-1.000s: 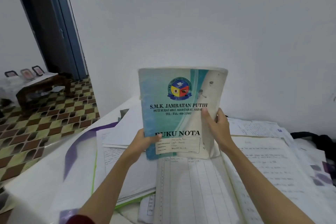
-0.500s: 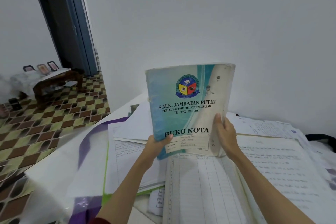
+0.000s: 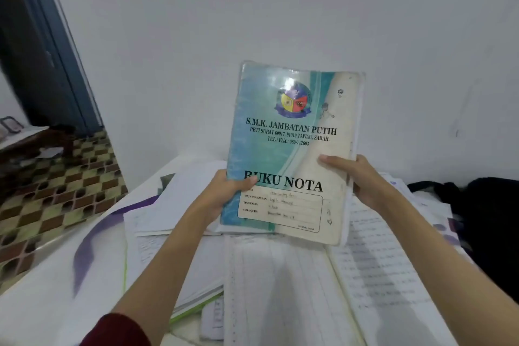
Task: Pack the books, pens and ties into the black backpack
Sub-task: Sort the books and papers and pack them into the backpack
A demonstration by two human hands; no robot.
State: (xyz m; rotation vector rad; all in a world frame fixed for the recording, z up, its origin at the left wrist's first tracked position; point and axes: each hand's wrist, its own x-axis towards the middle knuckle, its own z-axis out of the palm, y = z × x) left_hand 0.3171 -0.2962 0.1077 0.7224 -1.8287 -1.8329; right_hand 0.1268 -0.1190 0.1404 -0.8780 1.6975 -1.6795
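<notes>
I hold a teal and cream notebook (image 3: 292, 149) upright above the table, its cover labelled "BUKU NOTA". My left hand (image 3: 222, 195) grips its lower left edge with the thumb on the cover. My right hand (image 3: 362, 180) grips its right edge, thumb across the front. Beneath it lie open ruled books and loose papers (image 3: 280, 284) spread over the white table (image 3: 42, 303). The black backpack (image 3: 488, 222) shows as a dark mass at the table's right edge, partly cut off. No pens are visible. A purple strip (image 3: 90, 244), perhaps a tie, lies at the left.
A white wall (image 3: 280, 8) stands close behind the table. At the left a dark blue door frame (image 3: 56, 64) opens onto a brown-and-yellow tiled floor (image 3: 56, 191) with a low wooden table (image 3: 36, 143). A green-edged folder (image 3: 196, 306) lies under the papers.
The notebook stays in both hands and has shifted slightly right and up in the view. My view has turned a little to the right, bringing more of the black backpack into sight.
</notes>
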